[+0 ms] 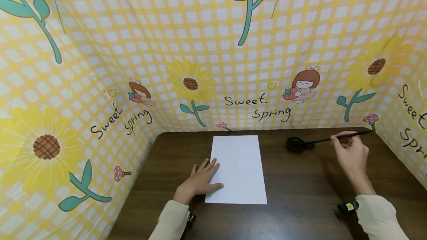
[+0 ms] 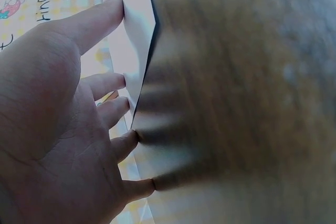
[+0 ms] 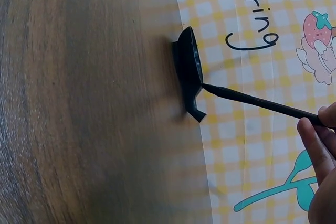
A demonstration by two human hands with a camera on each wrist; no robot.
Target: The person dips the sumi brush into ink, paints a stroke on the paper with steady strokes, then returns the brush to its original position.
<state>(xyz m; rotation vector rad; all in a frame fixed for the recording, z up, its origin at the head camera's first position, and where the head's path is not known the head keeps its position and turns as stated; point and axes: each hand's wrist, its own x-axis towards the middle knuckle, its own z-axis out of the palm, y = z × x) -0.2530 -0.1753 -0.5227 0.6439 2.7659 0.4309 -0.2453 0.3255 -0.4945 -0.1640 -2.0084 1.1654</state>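
In the head view, the left hand [image 1: 199,180], fingers spread and gripping nothing, rests on the left edge of a white sheet of paper [image 1: 239,169] on the table [image 1: 297,188]. The right hand [image 1: 353,155] pinches a dark brush [image 1: 323,140]; left of that hand sits a small black dish [image 1: 295,145].

In the left wrist view, the left hand's fingers are splayed, with the paper by the thumb and fingertips.

In the right wrist view, the brush slants away from the right hand's fingers, its tip at the dish's rim.
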